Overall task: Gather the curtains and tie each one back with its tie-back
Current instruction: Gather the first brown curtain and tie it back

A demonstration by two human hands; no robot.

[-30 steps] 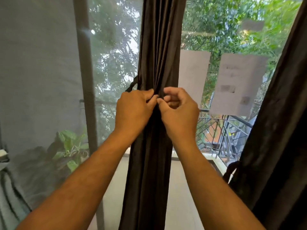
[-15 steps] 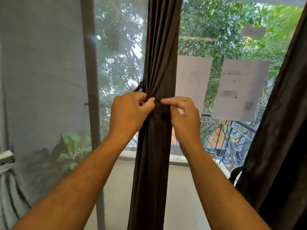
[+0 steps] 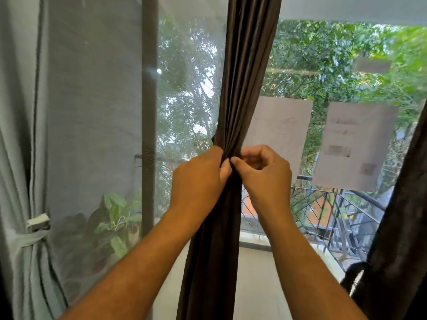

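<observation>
A dark brown curtain (image 3: 242, 88) hangs gathered into a narrow bunch in the middle of the window. A dark tie-back (image 3: 213, 139) shows only as a small loop at the bunch's left edge; the rest is hidden behind my hands. My left hand (image 3: 198, 181) grips the bunch from the left, fingers curled on the fabric. My right hand (image 3: 265, 174) pinches at the front of the bunch, thumb and forefinger meeting my left fingertips. A second dark curtain (image 3: 399, 227) hangs at the right edge.
A pale grey curtain (image 3: 20, 158) at the far left is bound with a light tie-back (image 3: 34, 236). A sheer grey screen (image 3: 92, 112) and a window post (image 3: 149, 112) stand left of centre. Two paper sheets (image 3: 355, 146) are on the glass; a balcony railing lies beyond.
My right hand has closed in from an extended forefinger to a curled pinch against my left fingertips. The camera view has tilted down and left, bringing the pale curtain's tie-back into view.
</observation>
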